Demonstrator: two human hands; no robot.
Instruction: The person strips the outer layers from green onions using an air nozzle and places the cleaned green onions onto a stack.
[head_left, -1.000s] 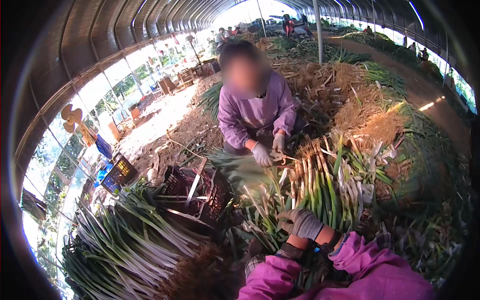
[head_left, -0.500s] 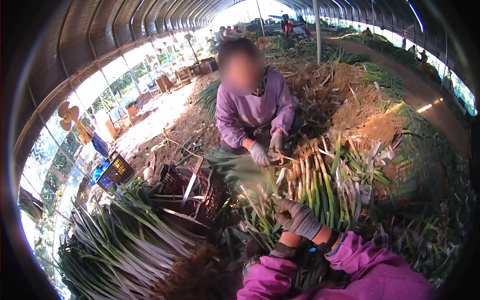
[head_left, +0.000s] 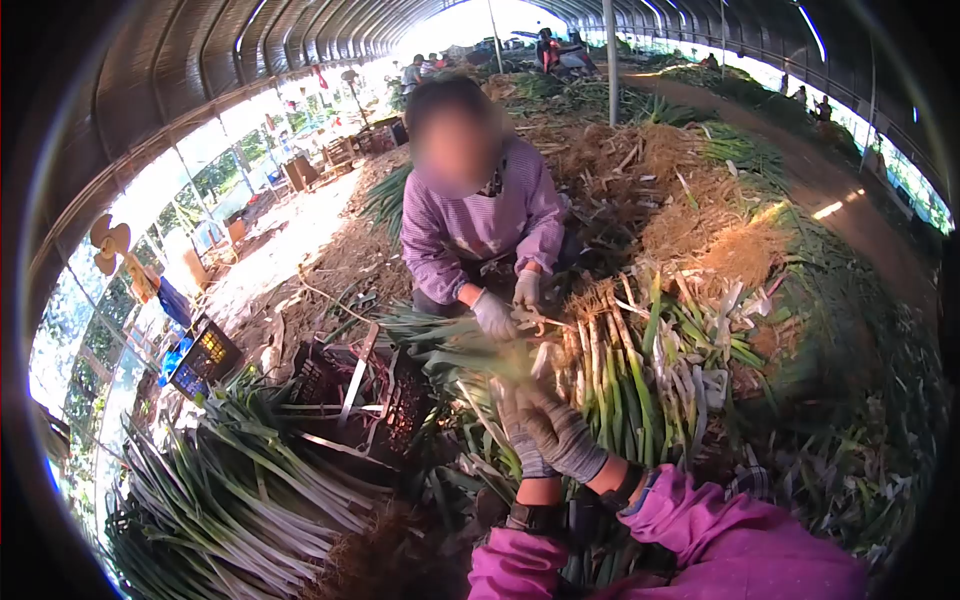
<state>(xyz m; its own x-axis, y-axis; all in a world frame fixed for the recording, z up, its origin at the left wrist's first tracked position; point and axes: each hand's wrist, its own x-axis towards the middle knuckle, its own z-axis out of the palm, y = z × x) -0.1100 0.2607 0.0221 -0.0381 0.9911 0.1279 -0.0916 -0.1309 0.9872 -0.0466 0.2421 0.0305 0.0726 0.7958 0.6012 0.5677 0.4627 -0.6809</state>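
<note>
My left hand (head_left: 524, 440) and my right hand (head_left: 566, 438), in grey striped gloves, reach forward side by side and overlap. The fingers point away from me, their tips smeared by motion against a blurred green streak; whether they hold a stalk I cannot make out. Just right of them lies a row of green onions (head_left: 625, 375), roots away from me. Beyond my fingertips a bunch of green leaves (head_left: 430, 335) lies in front of a person in a purple top (head_left: 490, 215). That person's gloved hands (head_left: 505, 305) are near the roots, by an orange-handled tool (head_left: 540, 320).
At the lower left lies a large pile of green onions (head_left: 250, 480). A dark plastic crate (head_left: 405, 405) stands behind it, a yellow-and-black crate (head_left: 205, 355) farther left. Root heaps (head_left: 740, 245) lie to the right. A metal post (head_left: 612, 60) rises at the back.
My left hand, earlier mostly hidden behind the right, now shows beside it. My right hand's curled fingers now look straighter and reach farther forward. The view has shifted slightly.
</note>
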